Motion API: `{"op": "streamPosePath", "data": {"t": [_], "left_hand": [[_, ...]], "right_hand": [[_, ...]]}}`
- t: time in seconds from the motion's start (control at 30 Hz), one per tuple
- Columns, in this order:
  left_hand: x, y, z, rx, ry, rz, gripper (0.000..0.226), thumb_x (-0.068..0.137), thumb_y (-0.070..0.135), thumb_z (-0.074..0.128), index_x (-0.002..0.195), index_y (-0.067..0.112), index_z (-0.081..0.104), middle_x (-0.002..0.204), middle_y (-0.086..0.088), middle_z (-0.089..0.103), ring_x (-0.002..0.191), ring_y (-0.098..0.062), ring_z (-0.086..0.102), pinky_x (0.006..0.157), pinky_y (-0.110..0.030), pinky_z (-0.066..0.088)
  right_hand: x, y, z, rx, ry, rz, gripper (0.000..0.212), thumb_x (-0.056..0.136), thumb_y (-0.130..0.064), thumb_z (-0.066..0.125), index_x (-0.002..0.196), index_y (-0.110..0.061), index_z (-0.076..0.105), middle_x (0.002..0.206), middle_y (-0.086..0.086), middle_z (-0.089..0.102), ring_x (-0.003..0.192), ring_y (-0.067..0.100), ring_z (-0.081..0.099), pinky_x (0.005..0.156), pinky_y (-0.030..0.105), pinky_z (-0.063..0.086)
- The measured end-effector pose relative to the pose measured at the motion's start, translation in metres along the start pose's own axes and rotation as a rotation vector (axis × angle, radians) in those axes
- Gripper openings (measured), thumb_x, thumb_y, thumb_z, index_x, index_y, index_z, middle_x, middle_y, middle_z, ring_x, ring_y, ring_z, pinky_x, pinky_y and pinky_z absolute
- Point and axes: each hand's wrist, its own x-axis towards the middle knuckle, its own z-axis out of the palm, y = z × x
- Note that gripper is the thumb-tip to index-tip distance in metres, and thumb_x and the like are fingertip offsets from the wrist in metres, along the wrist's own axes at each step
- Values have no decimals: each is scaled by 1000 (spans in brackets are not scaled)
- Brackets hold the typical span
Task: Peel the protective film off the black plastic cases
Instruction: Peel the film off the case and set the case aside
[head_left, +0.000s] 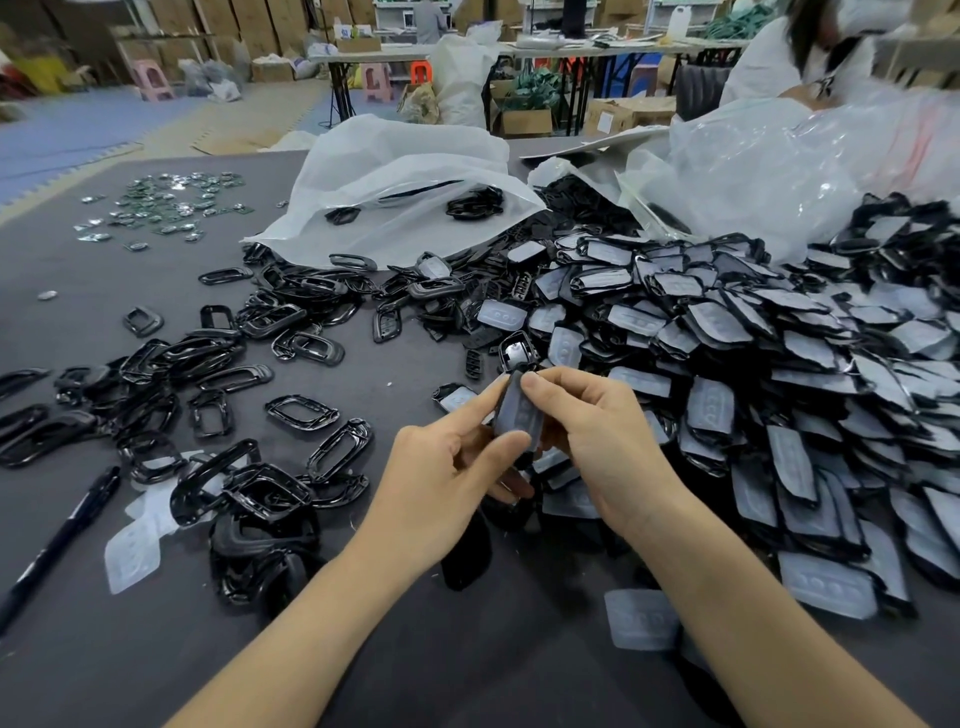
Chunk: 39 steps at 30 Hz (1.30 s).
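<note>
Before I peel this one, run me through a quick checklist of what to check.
1. Case held in both hands: ok, left hand and right hand both pinch it.
2. Film on its face: ok, grey film covers it.
3. Film edge lifted: cannot tell, right fingertip hides the top edge.
4. Spot for peeled film: ok, loose films lie at left.
5. More filmed cases nearby: ok, pile lies at right.

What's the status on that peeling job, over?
Left hand, right hand pinch one small black plastic case. Translucent grey protective film not yet off. Heap of unpeeled cases at right, nothing blocking.
</note>
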Motion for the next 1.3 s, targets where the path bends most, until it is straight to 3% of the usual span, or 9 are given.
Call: {"op": "streamPosePath", "data": {"t": [0.13,0.27,0.4,0.5,0.63,0.73,0.87,1.03,1.3], "left_hand": [[-1,1,3,1,-16,7,59,87,13,67,141,27,46,77,9,75,64,-13,73,65,-20,57],[-1,-2,5,-62,6,2,60,88,5,65,139,30,45,71,12,73,64,-15,73,62,-20,57],[-2,-3,6,-94,-8,18,59,82,27,66,132,47,42,69,8,72,63,-14,72,64,-22,57],[0,-6,4,-74,-43,36,61,87,32,66,134,56,36,64,11,69,62,-6,68,66,-23,57],[-1,-6,3,-24,-84,49,57,90,40,54,135,63,29,80,2,74,75,-24,71,78,-42,59],[-2,-5,4,0,-4,64,49,89,49,54,135,57,36,66,-8,64,58,-32,56,62,-48,54],[-2,-2,4,-64,53,103,47,85,38,54,126,61,44,54,4,63,46,-14,62,52,-22,51],[-1,2,4,-266,41,62,42,88,32,54,114,64,54,74,-2,73,50,-26,68,48,-25,54],[-2,0,5,-278,40,5,35,95,23,48,122,45,52,78,-4,73,53,-30,69,48,-26,54]], "right_hand": [[-2,-1,3,-2,32,-31,23,95,-14,56,75,-10,66,68,9,62,64,20,55,53,25,46],[-6,3,13,-27,83,-62,24,98,-15,51,76,-10,58,61,1,54,53,10,48,49,22,42],[-11,9,21,25,104,-42,23,100,-21,47,80,-14,54,58,-3,47,51,11,41,42,21,34],[-12,9,25,99,99,-15,21,100,-24,48,81,-18,56,62,-3,51,59,17,46,47,26,38],[-12,9,24,96,118,-67,21,99,-20,50,80,-20,59,62,-7,55,61,13,50,57,29,45],[-13,10,24,-30,132,-191,21,98,-14,52,78,-16,57,59,-8,53,59,9,48,58,29,43],[-14,7,24,-36,85,-208,22,98,-12,52,76,-15,57,56,-7,54,52,9,50,48,23,43],[-7,-1,13,61,-32,-123,30,100,-18,47,80,-4,64,69,7,60,65,16,56,60,24,46],[-7,-3,10,-81,-57,-174,24,94,-6,55,71,-10,62,57,-8,57,55,3,51,56,15,41]]}}
